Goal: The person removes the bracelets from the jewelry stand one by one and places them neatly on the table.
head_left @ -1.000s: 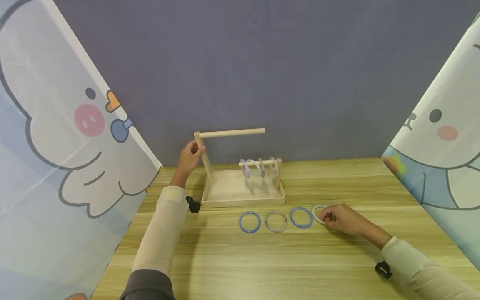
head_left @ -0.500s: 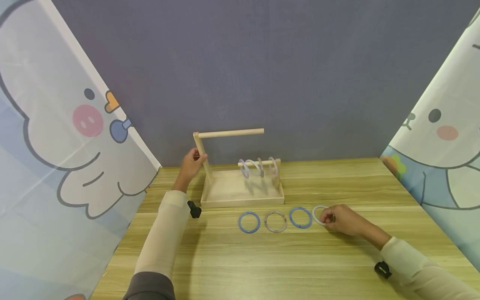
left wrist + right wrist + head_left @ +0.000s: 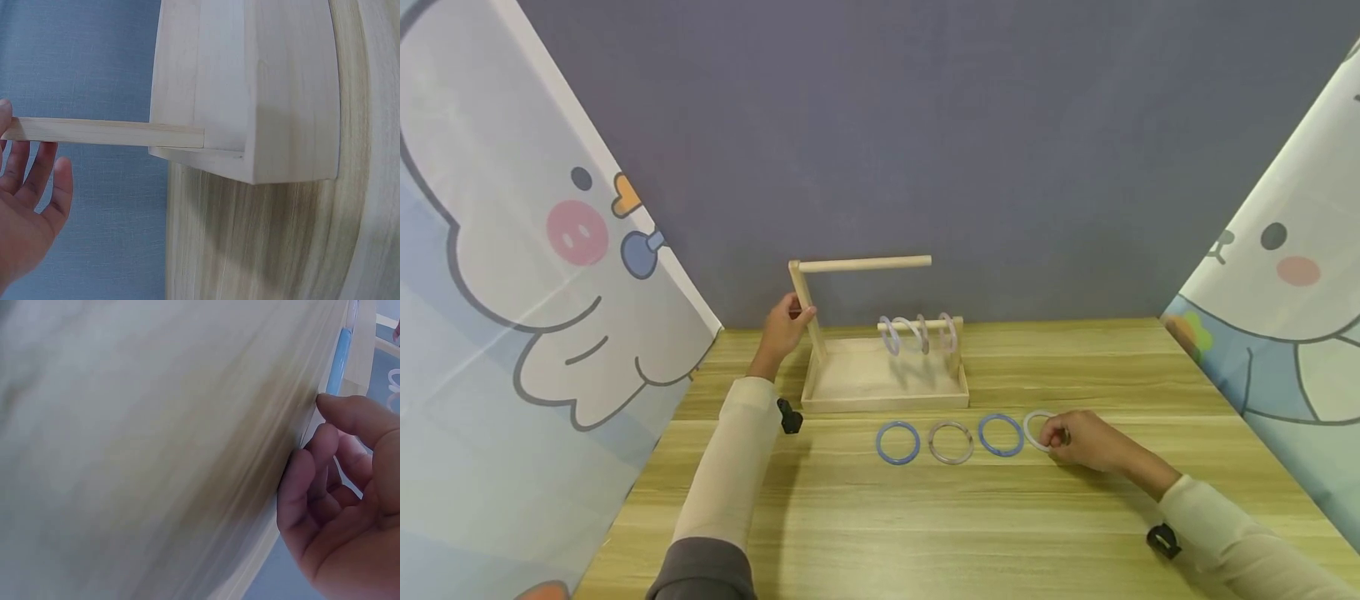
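A pale wooden bangle stand (image 3: 883,403) has a tray base, a tall post (image 3: 806,293) with an upper bar and a shorter post with a lower bar. My left hand (image 3: 782,328) grips the tall post from the left, its thumb on one side and fingers behind, as the left wrist view shows. At the right end of a row of bangles, my right hand (image 3: 1086,439) pinches the near right edge of a white bangle (image 3: 1031,428) lying on the table. Its fingers are curled and hide part of the ring.
Left of the white bangle lie a blue bangle (image 3: 1001,454), a greyish-brown bangle (image 3: 951,462) and another blue bangle (image 3: 898,462). Several pale bangles (image 3: 891,337) hang on the stand's lower bar (image 3: 934,325). A dark grey panel (image 3: 880,150) rises behind the wooden table (image 3: 925,533).
My left hand has slid a little down the tall post. My right hand stays at the white bangle, and the bangles and stand keep their places.
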Tool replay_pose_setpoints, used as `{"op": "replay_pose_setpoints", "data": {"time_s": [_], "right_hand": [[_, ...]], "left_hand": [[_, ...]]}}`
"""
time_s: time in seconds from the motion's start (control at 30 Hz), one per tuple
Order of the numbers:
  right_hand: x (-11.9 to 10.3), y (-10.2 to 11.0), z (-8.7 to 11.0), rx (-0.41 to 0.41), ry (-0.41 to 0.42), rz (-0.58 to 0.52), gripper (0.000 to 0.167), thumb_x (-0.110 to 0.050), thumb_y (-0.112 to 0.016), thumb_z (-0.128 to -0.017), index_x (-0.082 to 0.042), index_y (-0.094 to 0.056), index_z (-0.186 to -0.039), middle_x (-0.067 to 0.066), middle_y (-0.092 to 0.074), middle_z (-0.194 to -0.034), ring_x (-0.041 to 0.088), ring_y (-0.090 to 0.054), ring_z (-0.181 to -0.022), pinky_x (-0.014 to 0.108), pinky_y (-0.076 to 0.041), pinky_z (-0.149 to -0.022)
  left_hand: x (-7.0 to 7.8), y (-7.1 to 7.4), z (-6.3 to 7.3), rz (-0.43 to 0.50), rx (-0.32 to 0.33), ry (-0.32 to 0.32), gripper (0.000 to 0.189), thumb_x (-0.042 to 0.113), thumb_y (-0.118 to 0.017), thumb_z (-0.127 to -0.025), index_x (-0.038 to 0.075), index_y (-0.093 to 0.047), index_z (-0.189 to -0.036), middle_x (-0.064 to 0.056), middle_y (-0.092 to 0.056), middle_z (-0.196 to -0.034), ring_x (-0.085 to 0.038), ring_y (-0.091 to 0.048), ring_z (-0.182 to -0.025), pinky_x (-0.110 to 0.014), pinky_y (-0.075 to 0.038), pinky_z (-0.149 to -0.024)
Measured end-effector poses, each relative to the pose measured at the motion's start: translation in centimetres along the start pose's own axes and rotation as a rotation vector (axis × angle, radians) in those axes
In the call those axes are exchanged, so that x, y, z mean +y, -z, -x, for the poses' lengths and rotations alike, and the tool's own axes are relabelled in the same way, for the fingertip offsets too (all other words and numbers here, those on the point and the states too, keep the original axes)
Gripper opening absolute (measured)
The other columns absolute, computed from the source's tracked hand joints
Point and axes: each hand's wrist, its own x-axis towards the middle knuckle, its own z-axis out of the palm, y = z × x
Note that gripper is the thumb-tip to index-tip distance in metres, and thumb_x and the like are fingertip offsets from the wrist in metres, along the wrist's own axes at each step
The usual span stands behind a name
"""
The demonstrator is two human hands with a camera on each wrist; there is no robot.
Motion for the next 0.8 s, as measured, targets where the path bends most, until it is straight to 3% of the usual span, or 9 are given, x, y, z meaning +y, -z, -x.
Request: {"op": "replay_pose_setpoints", "data": {"time_s": [0.33, 0.53, 0.8], "right_hand": [[-1.1, 1.3, -0.7, 0.038, -0.036, 0.062, 0.006, -0.013, -0.074, -0.091, -0.018, -0.073, -0.095, -0.012, -0.067, -0.086, -0.004, -0.055, -0.077, 0.021, -0.049, -0.065], [-2.5, 2.4, -1.9, 0.078, -0.026, 0.027, 0.010, -0.012, -0.069, -0.096, -0.008, -0.073, -0.104, -0.005, -0.069, -0.089, 0.000, -0.056, -0.072, 0.023, -0.049, -0.060], [-3.3, 1.4, -3.6, 0.128, -0.014, 0.034, 0.013, -0.012, -0.069, -0.096, -0.007, -0.074, -0.107, -0.007, -0.069, -0.089, 0.000, -0.057, -0.075, 0.023, -0.050, -0.064]], "left_hand": [[0.1, 0.1, -0.2, -0.011, 0.002, -0.011, 0.045, 0.029, -0.056, -0.106, 0.002, -0.050, -0.141, -0.024, -0.060, -0.134, -0.040, -0.058, -0.122, -0.056, -0.049, -0.103], [0.3, 0.2, -0.1, -0.008, 0.003, 0.002, 0.046, 0.033, -0.056, -0.106, 0.003, -0.051, -0.139, -0.022, -0.061, -0.133, -0.040, -0.059, -0.122, -0.055, -0.049, -0.103], [0.4, 0.0, 0.0, -0.003, -0.002, 0.002, 0.044, 0.031, -0.057, -0.105, 0.003, -0.051, -0.139, -0.022, -0.061, -0.131, -0.040, -0.059, -0.121, -0.056, -0.049, -0.101]]}}
